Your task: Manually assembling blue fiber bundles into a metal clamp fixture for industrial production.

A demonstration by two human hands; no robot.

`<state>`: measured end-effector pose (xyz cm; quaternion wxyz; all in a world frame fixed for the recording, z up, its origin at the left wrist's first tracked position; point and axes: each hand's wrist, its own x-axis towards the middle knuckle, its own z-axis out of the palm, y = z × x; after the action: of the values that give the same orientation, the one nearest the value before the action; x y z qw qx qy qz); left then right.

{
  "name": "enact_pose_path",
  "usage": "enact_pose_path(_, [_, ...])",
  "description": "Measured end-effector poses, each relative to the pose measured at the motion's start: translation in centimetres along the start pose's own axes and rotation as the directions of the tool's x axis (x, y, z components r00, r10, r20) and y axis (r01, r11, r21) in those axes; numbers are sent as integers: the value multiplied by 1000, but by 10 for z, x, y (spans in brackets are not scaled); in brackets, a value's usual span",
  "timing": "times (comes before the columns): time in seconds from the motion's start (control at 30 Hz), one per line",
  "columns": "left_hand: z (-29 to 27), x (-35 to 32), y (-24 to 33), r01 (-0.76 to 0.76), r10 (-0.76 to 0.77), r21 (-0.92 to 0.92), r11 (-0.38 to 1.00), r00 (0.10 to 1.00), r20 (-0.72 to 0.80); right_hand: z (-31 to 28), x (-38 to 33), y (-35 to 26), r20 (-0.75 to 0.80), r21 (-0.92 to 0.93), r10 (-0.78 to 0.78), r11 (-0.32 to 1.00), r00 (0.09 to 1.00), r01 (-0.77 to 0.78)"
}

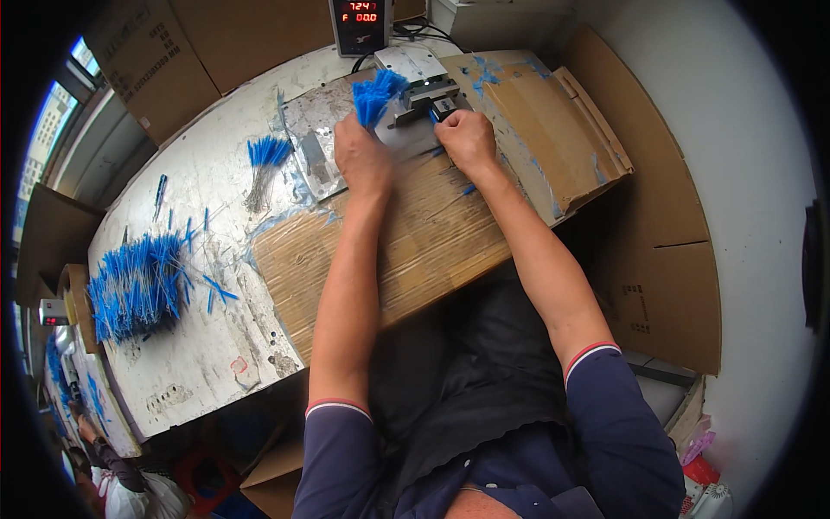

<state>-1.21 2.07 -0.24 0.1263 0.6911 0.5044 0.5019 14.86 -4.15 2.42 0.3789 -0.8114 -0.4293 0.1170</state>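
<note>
Left hand (363, 157) is closed in a fist around a bundle of thin blue-tipped wires (377, 93), blue ends fanning upward toward the far edge of the white scuffed workbench (207, 355). Right hand (467, 138) is curled, fingertips pinching what looks like a single blue wire end right at the small grey metal press machine (424, 86) near the far edge; exact grip is hidden by knuckles, cannot tell more. Both hands rest over a flat brown cardboard sheet (415, 251) lying across the near edge of the bench. Smaller bunch of blue-tipped wires (264, 164) lies left of the left hand, well apart. Big loose pile of blue wires (134, 290) sits by the left edge. Black box with red digit display (360, 24) stands behind the machine.
</note>
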Motion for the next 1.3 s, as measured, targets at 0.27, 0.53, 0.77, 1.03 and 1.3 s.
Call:
enact_pose_path(0.27, [-2, 2, -2, 15, -22, -101, 995, 997, -68, 5, 0, 2, -70, 8, -8, 1000, 997, 9])
enact_pose_path(0.53, [2, -4, 6, -95, 97, -47, 994, 995, 33, 1, 0, 7, -75, 59, -39, 997, 996, 43])
enact_pose_path(0.77, [-1, -12, 16, -110, 112, -19, 994, 967, 231, -16, -35, 0, -158, 140, -26, 989, 987, 48])
enact_pose_path(1.03, [-2, -11, 16, -162, 165, -27, 986, 965, 205, -32, -68, -9, 105, -405, -155, 896, 982, 184])
enact_pose_path(1.3, [1, -12, 15, -218, 196, 66, 974, 949, 247, -30, -59, -3, 61, -237, -48, 969, 997, 62])
